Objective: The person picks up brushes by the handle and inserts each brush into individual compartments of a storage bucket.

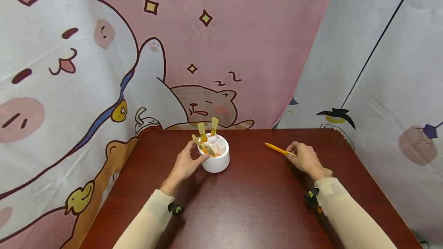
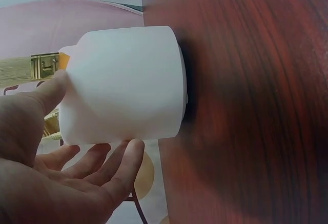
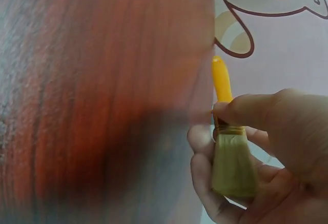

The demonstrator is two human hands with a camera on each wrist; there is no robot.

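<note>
My left hand grips the near left side of a round white brush holder that stands on the table. Its thumb lies at the rim and the other fingers reach along the wall in the left wrist view. Several flat paintbrushes stand bristles up in the holder's compartments. Over on the right, my right hand pinches a paintbrush at its metal band. The yellow handle points away from the palm, and the pale bristles lie toward it.
A dark red-brown wooden table carries everything. Behind it hangs a pink cloth with cartoon animals, and a pale cloth closes off the right side.
</note>
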